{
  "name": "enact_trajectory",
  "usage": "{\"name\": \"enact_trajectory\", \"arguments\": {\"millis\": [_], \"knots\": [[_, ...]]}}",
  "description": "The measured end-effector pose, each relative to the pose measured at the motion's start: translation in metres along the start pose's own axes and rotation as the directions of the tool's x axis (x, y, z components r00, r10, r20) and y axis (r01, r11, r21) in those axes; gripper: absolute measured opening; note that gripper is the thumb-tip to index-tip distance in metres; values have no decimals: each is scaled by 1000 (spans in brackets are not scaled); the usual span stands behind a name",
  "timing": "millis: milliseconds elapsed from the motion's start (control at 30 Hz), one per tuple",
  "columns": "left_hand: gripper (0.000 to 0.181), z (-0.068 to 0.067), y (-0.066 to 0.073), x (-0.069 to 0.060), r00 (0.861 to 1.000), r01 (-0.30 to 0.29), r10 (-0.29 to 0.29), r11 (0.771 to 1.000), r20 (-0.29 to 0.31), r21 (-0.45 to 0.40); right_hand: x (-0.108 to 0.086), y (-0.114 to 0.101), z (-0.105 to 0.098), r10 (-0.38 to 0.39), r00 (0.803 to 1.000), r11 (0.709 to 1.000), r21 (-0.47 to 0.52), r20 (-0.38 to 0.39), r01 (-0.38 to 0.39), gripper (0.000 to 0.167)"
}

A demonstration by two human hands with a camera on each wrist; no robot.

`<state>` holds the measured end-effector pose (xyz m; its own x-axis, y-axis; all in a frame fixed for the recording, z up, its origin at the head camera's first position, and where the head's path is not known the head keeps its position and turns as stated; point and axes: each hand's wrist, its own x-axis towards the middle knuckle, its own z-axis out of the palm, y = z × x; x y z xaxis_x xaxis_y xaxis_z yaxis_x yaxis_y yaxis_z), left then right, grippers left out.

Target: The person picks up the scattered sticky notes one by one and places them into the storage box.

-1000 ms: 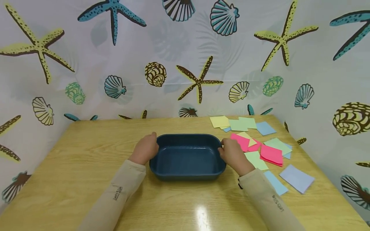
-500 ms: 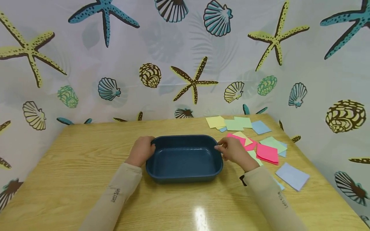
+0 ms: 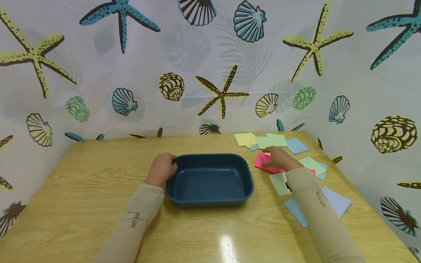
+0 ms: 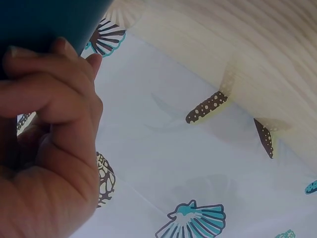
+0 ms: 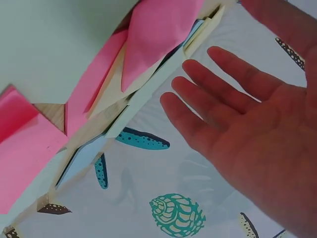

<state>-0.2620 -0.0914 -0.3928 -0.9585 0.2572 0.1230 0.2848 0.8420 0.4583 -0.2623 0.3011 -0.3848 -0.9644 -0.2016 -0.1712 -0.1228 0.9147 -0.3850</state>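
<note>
A dark blue rectangular tray [image 3: 210, 184] stands on the wooden table. My left hand [image 3: 160, 170] grips its left end; in the left wrist view the fingers of that hand [image 4: 54, 129] curl at the edge of the tray [image 4: 44, 25]. Right of the tray, my right hand [image 3: 281, 159] is over the pink sticky notes [image 3: 261, 159], partly covering them. In the right wrist view the right hand [image 5: 247, 114] has its fingers spread and holds nothing, with pink notes [image 5: 158, 34] beside it.
Yellow [image 3: 245, 139], green [image 3: 277, 139] and blue notes [image 3: 297, 145] lie at the back right of the table [image 3: 98, 175]. A pale green note [image 3: 279, 183] and a light blue note [image 3: 296, 212] lie nearer. A patterned cloth [image 3: 197, 47] hangs behind.
My right hand has let go of the tray's right end and moved right, over the pink notes. The left hand has kept its grip on the tray.
</note>
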Motion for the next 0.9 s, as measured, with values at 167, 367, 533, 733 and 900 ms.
{"name": "enact_trajectory", "arguments": {"millis": [167, 367, 533, 733, 900], "knots": [[31, 2, 2, 0, 1000, 11, -11, 1000, -1, 4, 4, -1, 4, 32, 997, 999, -36, 71, -29, 68], [31, 3, 1, -1, 1000, 16, -16, 1000, -16, 4, 6, 10, 5, -21, 997, 1000, -14, 78, 22, 68], [31, 1, 0, -2, 1000, 11, -11, 1000, -19, 0, 8, 20, 6, -94, 994, 995, -12, 55, 95, 67], [32, 0, 0, -3, 1000, 14, -14, 1000, -8, 0, 7, 8, 4, -52, 997, 998, -40, 64, 54, 66], [32, 2, -1, -1, 1000, 16, -16, 1000, -8, 3, 10, 6, 7, -2, 999, 992, -124, 33, 6, 64]]}}
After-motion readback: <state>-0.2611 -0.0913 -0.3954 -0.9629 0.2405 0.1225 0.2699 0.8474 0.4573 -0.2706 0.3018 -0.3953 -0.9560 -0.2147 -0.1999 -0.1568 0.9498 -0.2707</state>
